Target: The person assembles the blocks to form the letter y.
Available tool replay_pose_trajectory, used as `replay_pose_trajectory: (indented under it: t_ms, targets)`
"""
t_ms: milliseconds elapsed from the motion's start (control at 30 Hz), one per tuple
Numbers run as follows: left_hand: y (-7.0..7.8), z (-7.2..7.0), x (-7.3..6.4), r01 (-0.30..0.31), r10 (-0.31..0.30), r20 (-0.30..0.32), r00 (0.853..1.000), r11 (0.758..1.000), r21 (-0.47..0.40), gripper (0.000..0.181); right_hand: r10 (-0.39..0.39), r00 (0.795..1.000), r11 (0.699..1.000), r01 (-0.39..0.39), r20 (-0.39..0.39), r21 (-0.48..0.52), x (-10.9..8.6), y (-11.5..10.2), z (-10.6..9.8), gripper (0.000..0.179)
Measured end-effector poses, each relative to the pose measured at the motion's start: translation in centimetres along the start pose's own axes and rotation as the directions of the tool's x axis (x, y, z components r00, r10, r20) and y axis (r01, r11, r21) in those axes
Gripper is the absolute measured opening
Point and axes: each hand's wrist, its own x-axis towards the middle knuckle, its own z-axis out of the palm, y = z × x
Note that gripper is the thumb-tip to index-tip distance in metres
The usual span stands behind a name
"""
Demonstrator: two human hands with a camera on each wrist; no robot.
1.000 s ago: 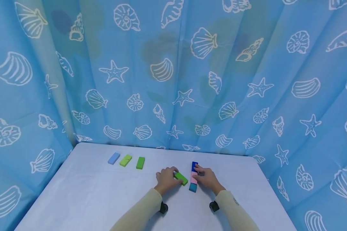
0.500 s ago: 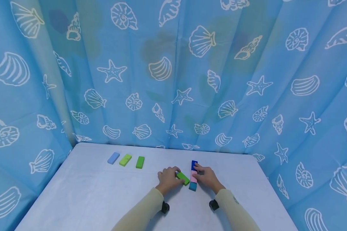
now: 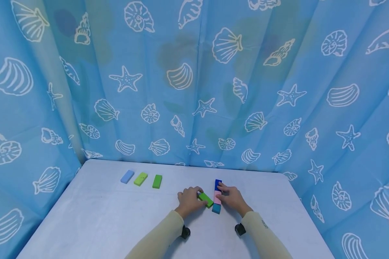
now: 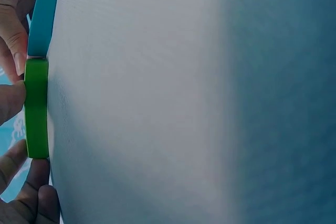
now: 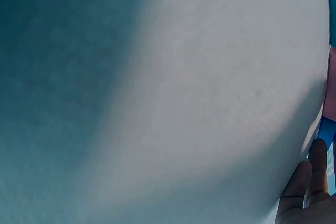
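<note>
My left hand (image 3: 189, 202) grips a green wooden block (image 3: 205, 200) by its ends, thumb at the near end and fingers at the far one. The block lies slanted, its near corner right at a row of blocks. That row has a dark blue block (image 3: 218, 184) at the far end, a pink block (image 3: 217, 198) in the middle and a teal block (image 3: 216, 208) nearest. From the right, my right hand (image 3: 234, 200) holds the row, fingertips on the dark blue block and thumb on the pink one. In the left wrist view the teal block (image 4: 43, 27) stands end to end with the green.
Toward the back left of the white table (image 3: 116, 216) lie a light blue block (image 3: 127, 176), a yellow-green block (image 3: 141, 178) and another green block (image 3: 157, 181), spaced apart. A blue shell-print curtain (image 3: 194, 90) hangs behind and at both sides.
My left hand has slid the green block slightly right, up to the row. My right hand stays on the row.
</note>
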Motion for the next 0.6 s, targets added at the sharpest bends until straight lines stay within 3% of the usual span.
replay_pose_trajectory:
  t_ms: [600]
  targets:
    - [0.16,-0.24,-0.2,-0.005,0.005,-0.014,1.0,1.0,-0.009,0.042,-0.005,1.0,1.0,0.005,-0.004,-0.012,0.09,0.2,0.1,0.051]
